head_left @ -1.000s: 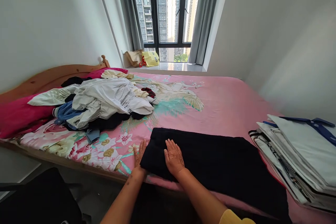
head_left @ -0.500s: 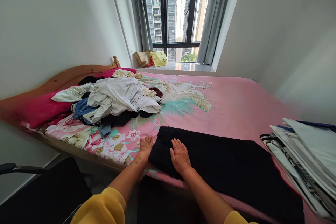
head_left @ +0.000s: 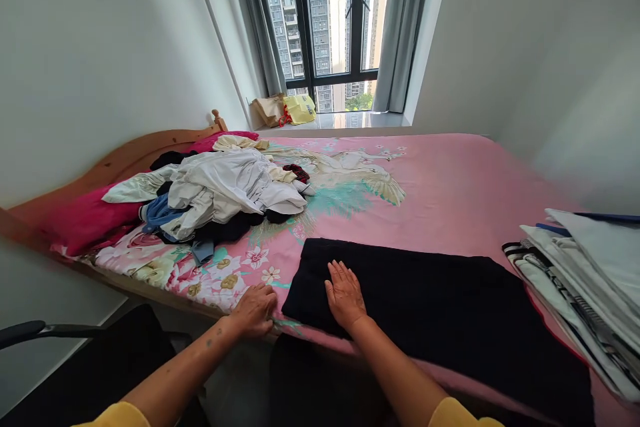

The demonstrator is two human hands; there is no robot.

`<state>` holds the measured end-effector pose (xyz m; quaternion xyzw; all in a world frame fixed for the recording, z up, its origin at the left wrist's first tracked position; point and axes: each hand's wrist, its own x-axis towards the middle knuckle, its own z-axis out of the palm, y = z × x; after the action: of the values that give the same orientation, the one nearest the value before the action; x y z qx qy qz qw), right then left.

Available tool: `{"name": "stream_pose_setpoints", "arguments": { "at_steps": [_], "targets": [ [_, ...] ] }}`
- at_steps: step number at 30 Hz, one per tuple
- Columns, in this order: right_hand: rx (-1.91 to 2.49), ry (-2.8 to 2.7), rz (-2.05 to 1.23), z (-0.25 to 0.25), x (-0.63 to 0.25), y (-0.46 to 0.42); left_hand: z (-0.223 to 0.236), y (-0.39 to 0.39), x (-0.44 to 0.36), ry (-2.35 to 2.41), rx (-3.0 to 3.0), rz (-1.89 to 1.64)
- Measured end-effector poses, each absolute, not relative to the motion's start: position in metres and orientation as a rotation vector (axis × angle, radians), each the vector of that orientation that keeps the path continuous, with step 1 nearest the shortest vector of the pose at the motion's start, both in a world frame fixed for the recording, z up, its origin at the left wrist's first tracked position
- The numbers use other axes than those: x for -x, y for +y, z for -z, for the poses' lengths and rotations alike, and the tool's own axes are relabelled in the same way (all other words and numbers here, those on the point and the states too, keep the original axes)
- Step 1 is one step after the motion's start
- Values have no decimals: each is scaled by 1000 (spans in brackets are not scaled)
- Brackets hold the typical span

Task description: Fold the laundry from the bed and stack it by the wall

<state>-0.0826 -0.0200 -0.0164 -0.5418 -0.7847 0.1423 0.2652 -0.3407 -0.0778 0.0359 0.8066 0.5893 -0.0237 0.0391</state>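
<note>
A long black garment [head_left: 430, 303], folded flat and shaped like trousers, lies along the near edge of the bed. My right hand [head_left: 345, 292] rests open on its left part, palm down with the fingers stretched out. My left hand [head_left: 255, 310] is just left of the garment, apart from it, at the edge of the pink flowered bedsheet [head_left: 450, 200]. Its fingers are curled downward, and whatever they may pinch is hidden. A heap of rumpled clothes [head_left: 225, 190], mostly white with some blue and black, lies farther back on the left.
A stack of folded clothes [head_left: 575, 287] stands at the right, beside the garment's far end. Red pillows [head_left: 95, 220] lie against the wooden headboard [head_left: 145, 140]. A black chair [head_left: 115, 360] is at lower left. Paper bags [head_left: 270, 110] sit on the windowsill.
My left hand has moved left and toward me, away from the garment's end, and its fingers have curled. My right hand stays flat on the garment. The view has shifted slightly.
</note>
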Motion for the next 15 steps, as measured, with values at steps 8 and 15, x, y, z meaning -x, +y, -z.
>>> {"name": "stream_pose_setpoints", "arguments": {
  "at_steps": [8, 15],
  "targets": [
    [1464, -2114, -346, 18, 83, -19, 1, -64, 328, 1892, -2478, -150],
    [1476, -2085, -337, 21, 82, -17, 14, -16, 310, 2000, -2336, 19]
  ]
}}
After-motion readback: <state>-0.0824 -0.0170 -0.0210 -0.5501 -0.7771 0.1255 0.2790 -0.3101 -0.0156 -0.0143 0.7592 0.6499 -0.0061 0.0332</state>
